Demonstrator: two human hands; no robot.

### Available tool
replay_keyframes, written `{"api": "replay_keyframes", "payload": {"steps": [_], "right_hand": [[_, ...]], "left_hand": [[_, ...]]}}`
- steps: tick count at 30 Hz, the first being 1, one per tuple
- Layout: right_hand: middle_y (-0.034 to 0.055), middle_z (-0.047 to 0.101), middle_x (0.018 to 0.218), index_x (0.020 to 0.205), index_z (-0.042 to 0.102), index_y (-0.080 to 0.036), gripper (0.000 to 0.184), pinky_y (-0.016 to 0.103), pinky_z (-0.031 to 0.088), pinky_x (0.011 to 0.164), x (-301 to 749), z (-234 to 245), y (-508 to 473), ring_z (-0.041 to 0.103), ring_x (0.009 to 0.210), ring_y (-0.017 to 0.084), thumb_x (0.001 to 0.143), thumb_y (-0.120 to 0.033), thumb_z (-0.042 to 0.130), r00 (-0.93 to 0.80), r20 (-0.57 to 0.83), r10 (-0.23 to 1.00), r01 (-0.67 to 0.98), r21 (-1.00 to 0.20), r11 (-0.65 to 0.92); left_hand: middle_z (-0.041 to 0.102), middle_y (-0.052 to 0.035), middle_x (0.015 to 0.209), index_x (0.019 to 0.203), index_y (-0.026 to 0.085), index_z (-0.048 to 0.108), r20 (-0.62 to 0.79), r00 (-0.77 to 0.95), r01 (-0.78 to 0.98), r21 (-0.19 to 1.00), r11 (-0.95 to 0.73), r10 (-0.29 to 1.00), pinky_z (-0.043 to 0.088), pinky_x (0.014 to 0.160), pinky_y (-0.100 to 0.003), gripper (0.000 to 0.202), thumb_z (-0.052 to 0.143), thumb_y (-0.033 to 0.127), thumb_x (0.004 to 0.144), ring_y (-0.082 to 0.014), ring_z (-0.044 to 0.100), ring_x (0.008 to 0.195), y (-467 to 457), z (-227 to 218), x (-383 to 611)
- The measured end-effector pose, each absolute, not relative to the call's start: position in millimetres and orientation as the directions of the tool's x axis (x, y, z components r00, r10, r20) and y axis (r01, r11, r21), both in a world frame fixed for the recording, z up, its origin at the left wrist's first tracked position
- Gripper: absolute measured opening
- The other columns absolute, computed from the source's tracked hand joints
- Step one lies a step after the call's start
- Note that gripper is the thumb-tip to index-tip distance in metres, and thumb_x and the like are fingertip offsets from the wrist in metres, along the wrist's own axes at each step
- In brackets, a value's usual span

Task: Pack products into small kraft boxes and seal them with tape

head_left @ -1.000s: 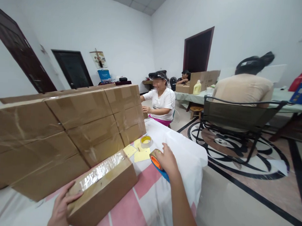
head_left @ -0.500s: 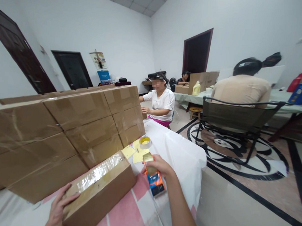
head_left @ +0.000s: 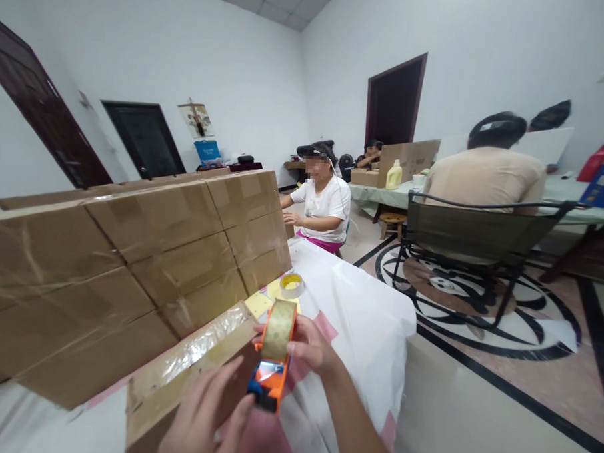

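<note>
My right hand (head_left: 307, 345) grips an orange and blue tape dispenser (head_left: 272, 365) with a roll of clear tape, held upright just above the table. My left hand (head_left: 204, 417) is raised in front of it, fingers apart, reaching toward the dispenser's lower end and touching nothing that I can see. A small cardboard box (head_left: 185, 375) with shiny tape along its top lies on the table just behind my left hand.
A wall of stacked taped cardboard boxes (head_left: 130, 266) fills the left. A tape roll (head_left: 292, 284) and yellow sheets (head_left: 258, 303) lie on the white and pink tablecloth (head_left: 368, 309). One person sits past the boxes, another in a folding chair (head_left: 476, 241) at right.
My right hand lifted the tape dispenser off the table, turned it upright and brought it toward me. My left hand let go of the small box and rose toward the dispenser.
</note>
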State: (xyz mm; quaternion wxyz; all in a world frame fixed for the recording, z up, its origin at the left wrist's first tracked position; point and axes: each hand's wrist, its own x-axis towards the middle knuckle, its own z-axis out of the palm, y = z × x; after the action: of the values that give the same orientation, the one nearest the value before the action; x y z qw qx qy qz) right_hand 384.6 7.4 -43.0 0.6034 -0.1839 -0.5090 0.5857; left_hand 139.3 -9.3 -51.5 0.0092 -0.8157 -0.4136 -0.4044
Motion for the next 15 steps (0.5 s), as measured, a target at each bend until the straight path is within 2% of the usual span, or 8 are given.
{"api": "replay_keyframes", "payload": {"steps": [2,6,9,12,15], "right_hand": [[0.0170,0.069,0.121,0.126,0.058,-0.017,0.069,0.048,0.054,0.096,380,-39,-1,0.066,0.117,0.035,0.072,-0.054,0.081,-0.209,0.438,0.874,-0.509,-0.812,0.285],[0.0166,0.065,0.130,0.133,0.052,-0.020,0.066,0.050,0.053,0.100,378,-31,-13,0.062,0.123,0.032,0.079,-0.050,0.077,-0.139,0.486,0.863,-0.503,-0.785,0.361],[0.0144,0.071,0.120,0.129,0.053,-0.020,0.057,0.052,0.050,0.104,380,-31,-15,0.066,0.118,0.031,0.084,-0.047,0.074,-0.106,0.513,0.852,-0.478,-0.777,0.409],[0.0128,0.074,0.106,0.124,0.058,-0.019,0.047,0.052,0.051,0.103,380,-41,-11,0.070,0.109,0.030,0.089,-0.048,0.069,-0.078,0.526,0.847,-0.430,-0.784,0.447],[0.0125,0.075,0.093,0.113,0.064,-0.019,0.044,0.051,0.055,0.096,376,-55,-7,0.071,0.102,0.032,0.089,-0.056,0.064,0.090,0.500,0.861,-0.424,-0.763,0.487]], "left_hand": [[0.070,-0.0092,0.121,0.135,0.025,0.057,0.721,0.365,0.688,0.217,-0.693,0.588,0.054,0.086,-0.036,0.048,0.060,0.048,0.092,-0.0267,0.066,0.106,-16,-42,181],[0.071,-0.0104,0.110,0.126,0.019,0.058,0.814,0.398,0.648,0.076,-0.757,0.423,0.051,0.088,-0.037,0.039,0.065,0.036,0.091,-0.0256,0.065,0.097,-18,-39,212],[0.070,-0.0109,0.111,0.126,0.020,0.058,0.817,0.425,0.624,0.047,-0.780,0.390,0.052,0.088,-0.037,0.039,0.066,0.033,0.091,-0.0261,0.065,0.100,-12,-44,209],[0.069,-0.0093,0.114,0.123,0.024,0.061,0.795,0.428,0.647,0.064,-0.760,0.431,0.053,0.089,-0.037,0.035,0.065,0.037,0.091,-0.0258,0.065,0.104,-10,-51,206],[0.067,-0.0085,0.112,0.108,0.025,0.065,0.721,0.269,0.754,0.255,-0.605,0.639,0.055,0.070,-0.030,0.027,0.060,0.047,0.093,-0.0239,0.068,0.098,-15,-61,210]]}}
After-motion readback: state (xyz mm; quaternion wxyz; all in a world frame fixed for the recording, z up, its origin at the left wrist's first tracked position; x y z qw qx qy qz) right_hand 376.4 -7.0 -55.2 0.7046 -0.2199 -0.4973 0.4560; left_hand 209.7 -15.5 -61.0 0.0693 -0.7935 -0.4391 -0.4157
